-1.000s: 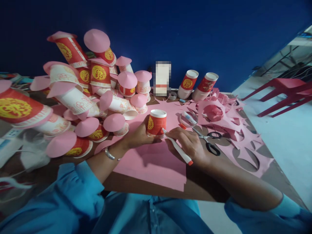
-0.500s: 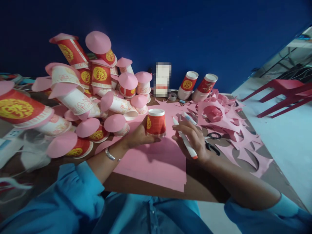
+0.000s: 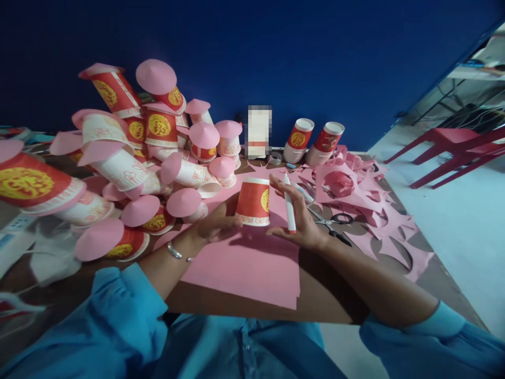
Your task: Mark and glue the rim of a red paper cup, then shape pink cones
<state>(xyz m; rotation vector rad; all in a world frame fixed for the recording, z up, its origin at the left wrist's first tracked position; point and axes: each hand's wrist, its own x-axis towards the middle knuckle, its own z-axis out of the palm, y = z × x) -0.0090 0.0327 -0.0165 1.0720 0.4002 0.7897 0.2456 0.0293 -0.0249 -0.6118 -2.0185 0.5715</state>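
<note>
Wall (image 3: pixel 276 52), deep blue, fills the whole back of the view, and a pale floor (image 3: pixel 453 226) runs off to the right, where a red chair (image 3: pixel 465 152) stands well apart from the work. Below the wall a brown table (image 3: pixel 323 300) carries everything else; its near edge crosses just ahead of the person's blue sleeves, and its right edge slants away toward the floor.

Left of centre a heap of cups (image 3: pixel 130 168) capped with pink cones rises against the wall, leaning every way. On the right lie pink scraps (image 3: pixel 379 210) with round holes cut out, scissors (image 3: pixel 335 223) among them. Two more cups (image 3: pixel 313 142) lean at the back wall. Between heap and scraps a pink sheet (image 3: pixel 244 263) lies flat, its near edge short of the table edge; this middle strip is the only bare stretch.

Above the sheet the left hand (image 3: pixel 215 223) cradles a red cup (image 3: pixel 253 201) from the left, fingers curled around its lower part. The cup stands upside down, wide rim below and white base on top, its axis near upright and tipped a little. The right hand (image 3: pixel 302 216), just beside the cup, is closed around a white marker (image 3: pixel 289 202), which stands nearly upright, one end up beside the cup's base, the other down at the palm.
</note>
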